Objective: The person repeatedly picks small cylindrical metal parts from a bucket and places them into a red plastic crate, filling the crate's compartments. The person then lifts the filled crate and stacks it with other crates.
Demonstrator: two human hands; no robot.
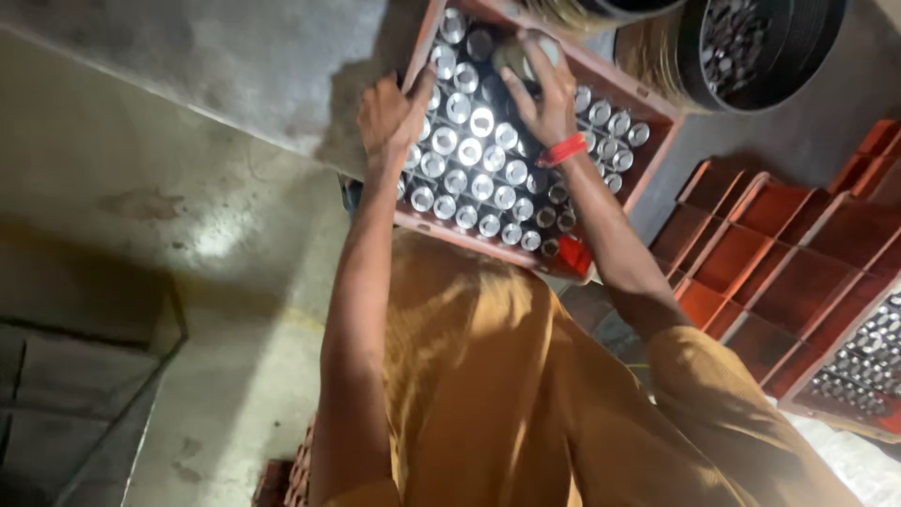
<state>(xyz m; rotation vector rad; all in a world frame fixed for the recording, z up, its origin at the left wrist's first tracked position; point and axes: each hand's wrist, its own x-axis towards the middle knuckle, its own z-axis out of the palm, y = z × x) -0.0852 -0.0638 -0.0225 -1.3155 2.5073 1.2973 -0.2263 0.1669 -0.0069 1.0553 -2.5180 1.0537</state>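
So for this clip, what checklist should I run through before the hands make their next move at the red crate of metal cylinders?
1. Right hand grips one metal cylinder at the far end: ok.
2. Left hand rests on the standing metal cylinders: ok.
3. Rows upright, shiny tops showing: ok.
4. Free slot under the held cylinder: cannot tell, hand hides it.
5. Red crate steady on its support: cannot tell.
6. Empty red crates stand clear on the right: ok.

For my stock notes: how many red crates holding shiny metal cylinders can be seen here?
2. One crate is under both hands at top centre, full of cylinders. A second crate sits at the right edge, partly cut off. The empty crates between them may hide more.
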